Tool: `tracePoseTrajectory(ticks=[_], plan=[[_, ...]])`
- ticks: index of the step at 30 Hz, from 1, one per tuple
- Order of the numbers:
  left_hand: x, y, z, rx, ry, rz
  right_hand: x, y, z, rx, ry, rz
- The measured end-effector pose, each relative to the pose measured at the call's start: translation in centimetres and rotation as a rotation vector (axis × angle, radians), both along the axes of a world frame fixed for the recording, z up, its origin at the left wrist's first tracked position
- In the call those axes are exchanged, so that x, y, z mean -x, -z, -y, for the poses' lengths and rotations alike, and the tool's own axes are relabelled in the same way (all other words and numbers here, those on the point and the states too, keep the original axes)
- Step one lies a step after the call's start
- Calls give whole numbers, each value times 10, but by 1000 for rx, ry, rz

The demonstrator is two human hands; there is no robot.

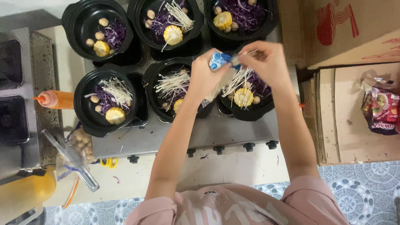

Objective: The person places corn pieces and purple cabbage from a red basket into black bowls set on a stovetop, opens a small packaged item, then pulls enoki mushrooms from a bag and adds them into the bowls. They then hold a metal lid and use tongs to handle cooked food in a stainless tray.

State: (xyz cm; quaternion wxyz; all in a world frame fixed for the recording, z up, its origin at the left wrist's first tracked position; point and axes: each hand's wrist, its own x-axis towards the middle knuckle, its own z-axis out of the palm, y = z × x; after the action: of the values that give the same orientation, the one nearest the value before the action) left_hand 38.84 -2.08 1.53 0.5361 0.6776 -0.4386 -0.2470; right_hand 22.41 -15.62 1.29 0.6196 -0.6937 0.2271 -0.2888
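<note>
A: Entry, head view. Left hand (205, 76) and right hand (266, 62) meet above the front right black pot (250, 110). What sits between them?

B: A clear packet with a blue end (218, 61), enoki mushrooms (236, 80) hanging out of it. Left fingers are clamped round the blue end. Right fingers are pinched together on the white strands at the packet's mouth.

A: Position of the packet?

B: In the air, between the front middle pot (171, 89) and the front right one, strands trailing down over the corn piece (243, 97) and purple cabbage in the right pot.

A: Other pots?

B: Six in all, two rows of three on a steel burner surface (216, 133). Most visibly hold corn, cabbage and pale balls; the front pots also have mushrooms.

A: Surroundings?

B: Orange squeeze bottle (56, 100) left of the front left pot. Bag of pale balls (79, 143) near the surface's left corner. Cardboard boxes (350, 31) on the right, a red snack packet (381, 110) lying on flat cardboard.
</note>
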Motion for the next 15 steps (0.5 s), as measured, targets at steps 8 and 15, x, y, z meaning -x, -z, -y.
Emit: tracePoseTrajectory(ticks=[8,15], plan=[[-18,11,32,-12,-116,7,1,16,77,-57,162,188],[-25,23,45,-3,-225,50,-14,36,144,-277,316,427]])
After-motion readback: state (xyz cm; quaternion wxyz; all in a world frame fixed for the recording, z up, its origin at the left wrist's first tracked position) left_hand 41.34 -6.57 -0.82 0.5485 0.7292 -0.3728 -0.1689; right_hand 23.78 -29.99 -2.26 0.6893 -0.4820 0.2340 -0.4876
